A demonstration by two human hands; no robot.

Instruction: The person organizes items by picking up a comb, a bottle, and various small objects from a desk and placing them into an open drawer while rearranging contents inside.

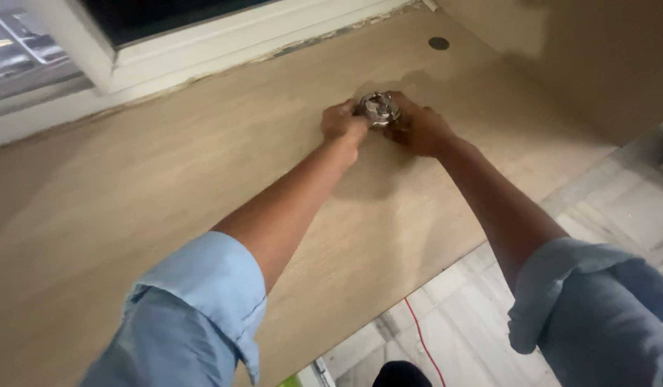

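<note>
Gripping round shiny metal fitting [379, 109] from both sides: left hand [343, 122] clenched against its left rim, right hand [417, 129] wrapped around its right side. Fitting sits on light wood desk [166, 186], toward far right corner, near back edge. Small dark round hole [439, 43] beyond it. White window frame [202, 43] along desk's back edge. Red cable [421, 340] on tiled floor below front edge.

Both arms reach forward and slightly upward, nearly straight at the elbows, with light blue sleeves rolled to just above the elbows and the forearms bare. The left hand [343, 122] is curled into a loose fist, knuckles up, while the right hand [419, 129] lies beside it with fingers bent inward. The two hands nearly meet, fingertips turned toward each other
</note>
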